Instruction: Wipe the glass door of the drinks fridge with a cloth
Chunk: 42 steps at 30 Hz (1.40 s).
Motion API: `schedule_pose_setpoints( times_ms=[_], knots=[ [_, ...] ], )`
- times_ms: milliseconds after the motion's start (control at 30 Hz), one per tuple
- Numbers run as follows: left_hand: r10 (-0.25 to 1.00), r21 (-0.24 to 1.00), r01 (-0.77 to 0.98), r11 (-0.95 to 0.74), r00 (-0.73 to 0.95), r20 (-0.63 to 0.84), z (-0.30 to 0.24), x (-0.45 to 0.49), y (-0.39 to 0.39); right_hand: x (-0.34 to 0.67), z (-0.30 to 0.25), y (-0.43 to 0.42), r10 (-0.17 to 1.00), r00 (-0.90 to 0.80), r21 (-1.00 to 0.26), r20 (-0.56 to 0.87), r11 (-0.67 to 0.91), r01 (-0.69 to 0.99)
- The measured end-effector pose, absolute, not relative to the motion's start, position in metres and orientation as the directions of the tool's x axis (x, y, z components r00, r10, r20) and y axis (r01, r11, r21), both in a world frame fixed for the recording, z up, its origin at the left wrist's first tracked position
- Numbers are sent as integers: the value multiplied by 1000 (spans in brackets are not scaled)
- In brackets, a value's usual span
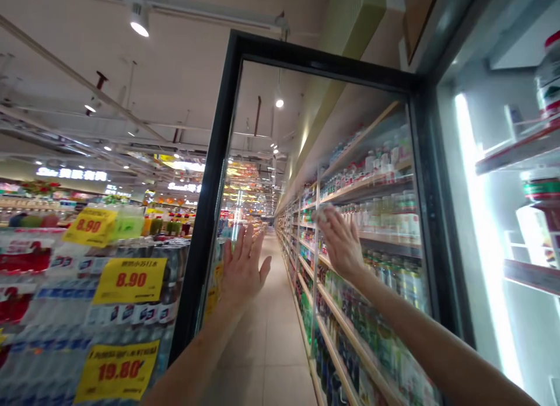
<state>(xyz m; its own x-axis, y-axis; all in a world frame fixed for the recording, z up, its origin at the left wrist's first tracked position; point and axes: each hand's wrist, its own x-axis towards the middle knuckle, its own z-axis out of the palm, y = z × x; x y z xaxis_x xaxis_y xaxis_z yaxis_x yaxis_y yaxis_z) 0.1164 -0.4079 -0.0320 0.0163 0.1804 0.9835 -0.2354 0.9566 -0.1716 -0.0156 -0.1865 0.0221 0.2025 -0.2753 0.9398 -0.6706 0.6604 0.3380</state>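
I have both hands up at a glass door with a black frame, which stands open straight in front of me, joined on its right to a lit cooler. My left hand is on the left part of the pane, palm away from me, fingers pointing up and somewhat spread, thumb out to the right, gripping nothing. Whether that palm touches the glass or is just short of it, I can't tell. My right hand is farther right and a little higher, fingers slanting up to the left and mostly close together. A small pale wad is at those fingertips, blurred; I can't see my thumb there, so I can't tell if I pinch it or only press it flat.

In the pane, shelves of bottles run along the right toward the far end of a pale floor. Near on my right, a bright light strip stands upright beside the cooler's bottles. On the left, packs of bottled drinks are stacked, with yellow price signs reading 8.90 and 19.80.
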Motion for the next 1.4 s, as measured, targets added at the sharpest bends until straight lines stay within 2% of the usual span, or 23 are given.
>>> schedule_pose_setpoints(
  times_ms=[67,100,133,167,233,267,300,367,433,467,500,567,633,733,800,933,1000,1100,1133,1200,1267,1333,1400],
  knots=[
    [176,-170,-231,958,7,984,-32,117,-407,-15,27,-190,-27,135,111,991,736,-668],
    [173,-167,-229,959,4,985,-32,118,-407,-13,27,-192,30,111,52,993,744,-666],
    [171,-166,-228,959,2,985,-33,118,-407,-10,25,-195,1,109,72,994,743,-666],
    [171,-166,-228,959,2,985,-33,119,-406,-6,22,-197,-105,139,171,985,727,-666],
    [177,-172,-232,957,1,984,-33,119,-406,2,13,-202,-425,273,493,863,595,-634],
    [181,-176,-237,955,-1,983,-33,119,-406,4,11,-205,-538,333,614,774,510,-602],
    [186,-182,-243,953,-4,983,-33,119,-406,5,12,-206,-588,365,670,722,463,-580],
    [192,-188,-254,949,-8,981,-32,119,-405,4,22,-209,-497,330,584,803,544,-602],
    [186,-184,-257,949,-19,982,-30,119,-405,3,33,-213,-248,216,328,944,684,-651],
    [180,-180,-255,950,-26,983,-30,120,-405,4,33,-214,-185,183,260,966,705,-660],
    [174,-178,-252,951,-37,984,-30,121,-405,6,29,-216,-201,178,268,963,700,-662],
    [171,-185,-245,952,-79,982,-35,127,-408,13,5,-216,-417,245,468,875,605,-644],
    [189,-215,-239,947,-128,974,-47,135,-412,20,-28,-214,-644,350,692,680,408,-596],
    [227,-259,-236,936,-156,961,-69,145,-418,23,-54,-210,-716,455,803,530,249,-542],
    [229,-263,-244,933,-158,961,-80,148,-421,23,-42,-214,-653,422,744,629,348,-571],
    [228,-268,-240,933,-183,956,-83,148,-423,25,-11,-234,-392,233,441,890,611,-657],
    [228,-268,-207,941,-199,953,-81,151,-424,31,-24,-240,-444,225,470,868,584,-662],
    [232,-260,-139,956,-193,954,-81,162,-428,40,-60,-242,-694,354,716,628,337,-611],
    [235,-256,-110,960,-179,955,-82,167,-429,42,-66,-243,-732,385,758,562,270,-593],
    [237,-246,-39,969,-151,960,-83,176,-432,45,-57,-249,-713,367,732,597,297,-613],
    [215,-211,45,976,-121,969,-84,184,-433,49,-29,-260,-574,256,568,778,468,-677],
    [170,-160,116,980,-83,982,-84,188,-434,53,-7,-272,-474,195,457,859,537,-709],
    [167,-155,157,975,-61,984,-85,191,-434,60,-13,-280,-530,214,502,821,488,-714]
  ],
)
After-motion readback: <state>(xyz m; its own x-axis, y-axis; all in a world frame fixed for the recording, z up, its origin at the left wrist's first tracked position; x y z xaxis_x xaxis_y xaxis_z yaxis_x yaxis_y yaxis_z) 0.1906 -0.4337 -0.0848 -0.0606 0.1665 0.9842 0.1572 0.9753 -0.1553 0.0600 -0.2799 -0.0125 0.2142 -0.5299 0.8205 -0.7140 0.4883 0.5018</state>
